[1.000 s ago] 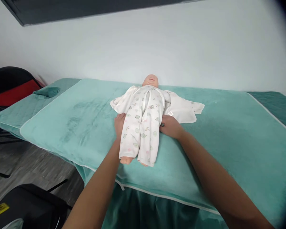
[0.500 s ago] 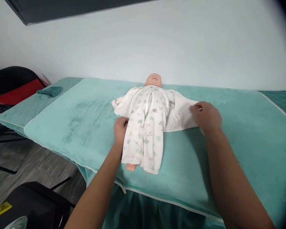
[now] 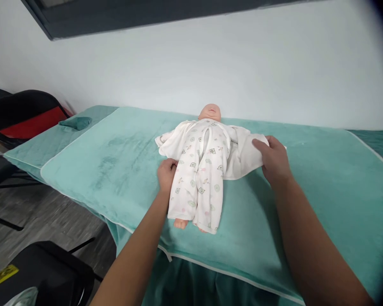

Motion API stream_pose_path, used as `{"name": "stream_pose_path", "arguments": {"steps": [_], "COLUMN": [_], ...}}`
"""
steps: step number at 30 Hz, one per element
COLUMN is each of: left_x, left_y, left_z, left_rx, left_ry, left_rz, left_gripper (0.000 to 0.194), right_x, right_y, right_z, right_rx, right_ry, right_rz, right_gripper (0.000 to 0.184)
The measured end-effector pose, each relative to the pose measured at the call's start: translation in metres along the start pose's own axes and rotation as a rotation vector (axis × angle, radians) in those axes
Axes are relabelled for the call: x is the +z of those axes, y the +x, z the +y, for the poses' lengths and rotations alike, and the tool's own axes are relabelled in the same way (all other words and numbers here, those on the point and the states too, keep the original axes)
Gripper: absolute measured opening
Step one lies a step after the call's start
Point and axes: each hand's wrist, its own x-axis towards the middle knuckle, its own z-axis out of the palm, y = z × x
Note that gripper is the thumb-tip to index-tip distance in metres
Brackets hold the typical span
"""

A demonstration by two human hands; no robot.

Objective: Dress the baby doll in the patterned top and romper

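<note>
A baby doll (image 3: 210,112) lies on its back, its head toward the wall and its feet toward me. White pants (image 3: 198,187) with small green and pink prints cover its legs and front. Beneath them, a plain white baby top (image 3: 244,157) is spread out to both sides. My right hand (image 3: 274,159) pinches the top's right flap between thumb and fingers, holding it raised off the bed. Against the pants' left side rests my left hand (image 3: 167,173), its fingers curled; whatever is in them is hidden.
The doll lies on a bed with a turquoise cover (image 3: 92,148). A face hole (image 3: 75,123) is at the bed's left end. Black chairs (image 3: 32,110) stand at left, and a black seat with a yellow label (image 3: 47,272) is at lower left. A white wall (image 3: 191,72) rises behind.
My right hand has lifted the top's flap and folded it slightly inward, hiding its label. My left hand stays beside the pants. The view has shifted a little.
</note>
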Motion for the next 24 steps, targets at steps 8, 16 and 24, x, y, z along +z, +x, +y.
{"name": "stream_pose_path", "arguments": {"steps": [8,16,24], "left_x": [0.002,0.003,0.004], "left_y": [0.002,0.002,0.001], "left_z": [-0.003,-0.005,-0.009], "left_rx": [0.012,-0.004,0.007], "left_ry": [0.047,0.086,0.058], "left_rz": [-0.013,-0.007,0.016], "left_gripper": [0.016,0.016,0.013], "right_x": [0.04,0.042,0.118], "right_y": [-0.028,0.011,0.029], "right_z": [-0.093,-0.089,-0.057], "right_rx": [-0.341,-0.262,-0.528], "right_ry": [-0.023,0.095,-0.251], "right_rz": [-0.793,-0.282,-0.131], "right_gripper": [0.022,0.04,0.011]}}
